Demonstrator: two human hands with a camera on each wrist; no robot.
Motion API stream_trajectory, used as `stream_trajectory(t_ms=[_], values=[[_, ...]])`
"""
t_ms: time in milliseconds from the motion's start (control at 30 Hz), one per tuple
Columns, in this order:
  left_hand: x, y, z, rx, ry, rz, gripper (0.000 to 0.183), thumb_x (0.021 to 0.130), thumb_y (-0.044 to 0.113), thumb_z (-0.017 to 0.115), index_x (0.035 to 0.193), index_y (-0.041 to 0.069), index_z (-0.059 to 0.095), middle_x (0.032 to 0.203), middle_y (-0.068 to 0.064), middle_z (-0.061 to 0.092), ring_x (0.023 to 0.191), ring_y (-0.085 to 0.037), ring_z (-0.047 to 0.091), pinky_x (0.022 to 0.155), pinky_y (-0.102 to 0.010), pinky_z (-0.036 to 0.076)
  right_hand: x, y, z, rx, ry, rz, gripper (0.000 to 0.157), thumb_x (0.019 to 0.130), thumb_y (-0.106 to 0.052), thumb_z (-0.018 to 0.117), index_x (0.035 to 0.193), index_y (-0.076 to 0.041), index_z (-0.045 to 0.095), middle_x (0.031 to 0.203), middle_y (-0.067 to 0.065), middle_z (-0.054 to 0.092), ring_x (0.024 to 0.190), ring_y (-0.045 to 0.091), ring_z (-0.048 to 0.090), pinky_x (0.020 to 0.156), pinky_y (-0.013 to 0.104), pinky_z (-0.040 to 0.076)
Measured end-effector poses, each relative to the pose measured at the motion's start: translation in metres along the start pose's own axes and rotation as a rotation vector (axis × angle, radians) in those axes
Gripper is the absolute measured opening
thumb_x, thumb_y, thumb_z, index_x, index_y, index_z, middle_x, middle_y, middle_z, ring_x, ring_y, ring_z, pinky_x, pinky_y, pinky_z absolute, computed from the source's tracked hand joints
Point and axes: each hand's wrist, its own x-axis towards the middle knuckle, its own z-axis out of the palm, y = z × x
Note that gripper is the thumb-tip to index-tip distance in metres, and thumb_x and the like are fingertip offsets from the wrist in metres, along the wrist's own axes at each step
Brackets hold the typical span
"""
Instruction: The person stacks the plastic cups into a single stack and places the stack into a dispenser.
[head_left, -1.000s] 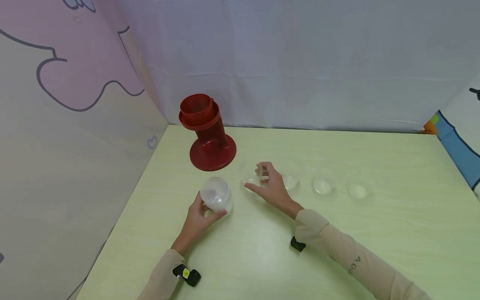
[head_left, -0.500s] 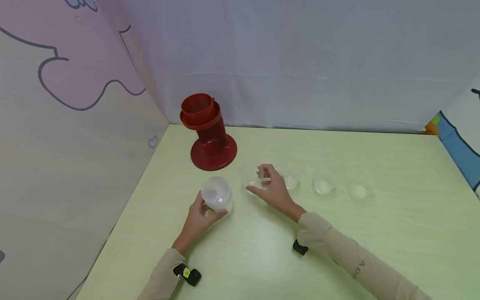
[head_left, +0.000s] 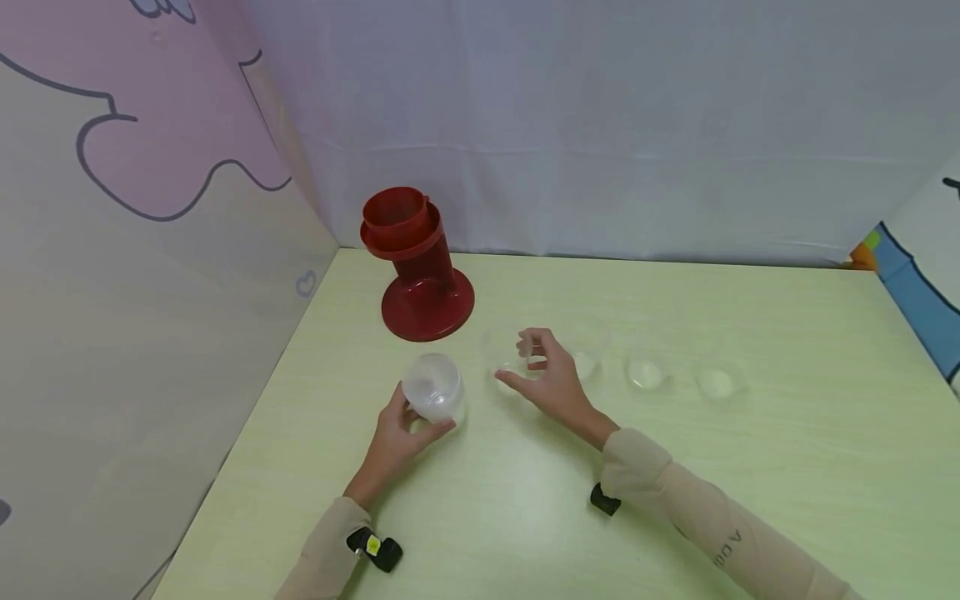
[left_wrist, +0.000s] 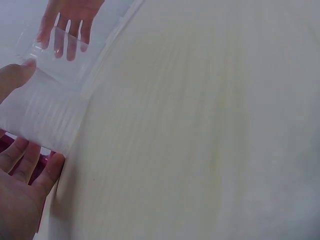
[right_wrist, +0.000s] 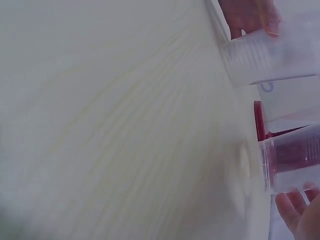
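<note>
In the head view my left hand (head_left: pixel 393 433) grips a cloudy clear plastic cup (head_left: pixel 433 387), its thumb in front and fingers round the side. To its right, my right hand (head_left: pixel 553 379) has its thumb and fingers round a second clear plastic cup (head_left: pixel 504 360), which is hard to make out against the table. The left wrist view shows the left hand (left_wrist: pixel 22 185) at the ribbed cup (left_wrist: pixel 47 112). Seen from the right wrist, the right hand's fingers (right_wrist: pixel 290 205) lie against the other cup (right_wrist: pixel 295 155).
Several more clear cups, including one (head_left: pixel 647 371) and another (head_left: pixel 717 381), stand in a row on the pale table (head_left: pixel 810 467) right of my right hand. A dark red stand (head_left: pixel 427 308) with a round base and tube-like top is behind my left hand.
My right hand shifts slightly to the right, and its cup appears to shift a little with it. My left hand and its cup hold practically the same place.
</note>
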Motion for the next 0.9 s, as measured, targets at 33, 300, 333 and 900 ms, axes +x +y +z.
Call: stream_trajectory(t_ms=[33, 300, 333, 900], values=[[0.000, 0.000, 0.000, 0.000, 0.001, -0.001, 0.076, 0.077, 0.013, 0.079, 0.139, 0.010, 0.036, 0.134, -0.007, 0.048, 0.122, -0.023, 0.046, 0.101, -0.041, 0.042, 0.000, -0.001, 0.000, 0.003, 0.001, 0.001, 0.059, 0.075, -0.027, 0.082, 0.120, -0.012, 0.047, 0.112, 0.017, 0.057, 0.102, 0.026, 0.056, 0.085, 0.039, 0.052], [-0.001, 0.003, 0.000, 0.019, 0.000, -0.017, 0.077, 0.077, 0.014, 0.079, 0.140, 0.010, 0.035, 0.135, -0.008, 0.046, 0.124, -0.025, 0.045, 0.101, -0.041, 0.041, -0.007, -0.021, -0.005, 0.040, -0.001, -0.010, 0.057, 0.076, -0.022, 0.081, 0.121, -0.006, 0.048, 0.109, 0.014, 0.057, 0.103, 0.032, 0.055, 0.086, 0.048, 0.050], [-0.001, 0.003, 0.000, 0.020, 0.002, -0.016, 0.076, 0.077, 0.013, 0.079, 0.140, 0.010, 0.035, 0.135, -0.008, 0.047, 0.124, -0.025, 0.045, 0.101, -0.041, 0.041, -0.008, -0.027, -0.007, 0.045, -0.002, -0.009, 0.056, 0.077, -0.019, 0.080, 0.120, -0.004, 0.048, 0.108, 0.014, 0.057, 0.103, 0.034, 0.055, 0.087, 0.050, 0.049], [-0.001, -0.001, 0.001, -0.003, 0.008, 0.001, 0.076, 0.076, 0.013, 0.080, 0.138, 0.009, 0.036, 0.134, -0.008, 0.048, 0.121, -0.024, 0.047, 0.101, -0.041, 0.041, -0.017, -0.062, -0.015, 0.040, -0.010, -0.025, 0.052, 0.077, -0.008, 0.078, 0.119, 0.001, 0.048, 0.107, 0.018, 0.057, 0.102, 0.037, 0.055, 0.086, 0.053, 0.049]])
